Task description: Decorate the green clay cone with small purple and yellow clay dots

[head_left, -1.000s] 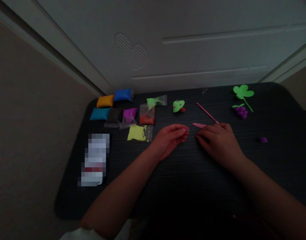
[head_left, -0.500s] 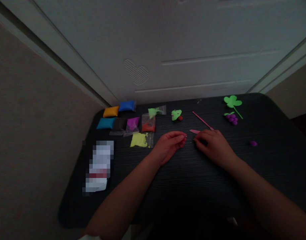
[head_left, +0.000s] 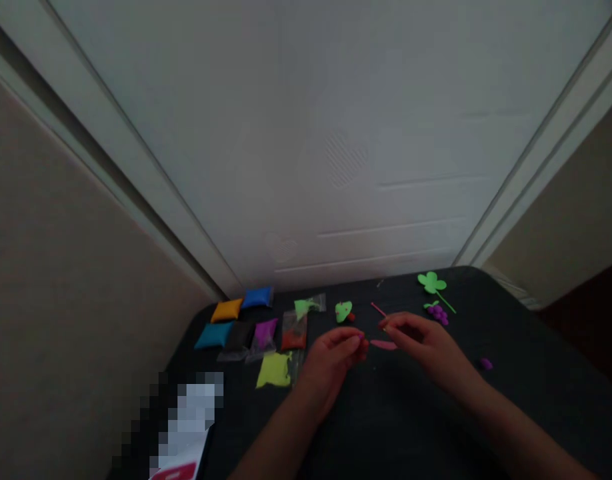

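My left hand (head_left: 336,355) rests low over the dark table (head_left: 526,407), fingertips pinched on a tiny purple bit of clay (head_left: 361,338). My right hand (head_left: 422,341) hovers just right of it with its fingers curled together. What they hold is too small to make out. A flat pink tool (head_left: 385,345) lies between the hands, and a thin pink stick (head_left: 377,309) lies just beyond the right fingertips. A small green clay figure with red dots (head_left: 343,311) stands behind the left hand.
Clay bags lie at the left: orange (head_left: 227,310), blue (head_left: 257,297), teal (head_left: 213,335), black (head_left: 240,333), purple (head_left: 265,331), red (head_left: 293,331), green (head_left: 310,305), yellow (head_left: 275,370). A green clover (head_left: 431,283), purple grapes (head_left: 437,312) and a purple lump (head_left: 485,363) sit right. A white door stands behind.
The view has tilted up, so table and hands sit lower in the frame. My right hand has lifted off the table. The left hand keeps its pinch.
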A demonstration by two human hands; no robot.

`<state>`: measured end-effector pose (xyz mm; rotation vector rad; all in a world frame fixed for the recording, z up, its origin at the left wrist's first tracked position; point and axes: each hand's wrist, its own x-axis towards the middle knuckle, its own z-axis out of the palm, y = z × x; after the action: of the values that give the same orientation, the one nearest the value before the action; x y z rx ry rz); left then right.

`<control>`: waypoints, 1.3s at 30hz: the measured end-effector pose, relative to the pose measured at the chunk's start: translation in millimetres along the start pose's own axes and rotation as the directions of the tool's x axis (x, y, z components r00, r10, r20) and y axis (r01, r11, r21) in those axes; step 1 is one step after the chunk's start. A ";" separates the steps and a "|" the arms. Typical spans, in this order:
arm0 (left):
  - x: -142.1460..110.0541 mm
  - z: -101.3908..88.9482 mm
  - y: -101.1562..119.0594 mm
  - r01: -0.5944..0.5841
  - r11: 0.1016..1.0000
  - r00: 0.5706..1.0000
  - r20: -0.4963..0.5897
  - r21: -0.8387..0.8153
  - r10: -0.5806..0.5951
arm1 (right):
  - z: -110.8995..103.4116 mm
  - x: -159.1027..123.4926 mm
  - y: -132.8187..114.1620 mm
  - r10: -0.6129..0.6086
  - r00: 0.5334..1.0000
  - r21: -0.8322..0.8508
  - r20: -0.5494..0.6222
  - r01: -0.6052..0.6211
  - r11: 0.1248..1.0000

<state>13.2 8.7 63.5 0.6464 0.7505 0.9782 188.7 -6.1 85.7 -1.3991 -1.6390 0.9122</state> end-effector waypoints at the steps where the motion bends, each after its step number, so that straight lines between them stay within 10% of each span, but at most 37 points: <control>1: -1.1 8.3 10.0 -0.040 0.999 0.999 0.017 0.006 0.039 | -4.4 3.6 -13.4 -0.021 1.000 0.033 -0.019 0.021 0.999; 12: -27.0 68.2 61.4 -0.276 0.961 0.961 0.030 -0.021 0.276 | -14.1 0.8 -94.2 -0.114 0.989 0.425 -0.098 0.145 0.893; 39: -30.2 65.0 66.7 -0.314 0.941 0.949 0.062 0.128 0.309 | -14.4 0.1 -90.7 -0.368 0.909 -0.216 -0.194 0.326 0.920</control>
<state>21.9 -0.1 160.6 0.9221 0.6944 1.2062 162.6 -17.8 172.9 -1.2195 -1.7464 0.3870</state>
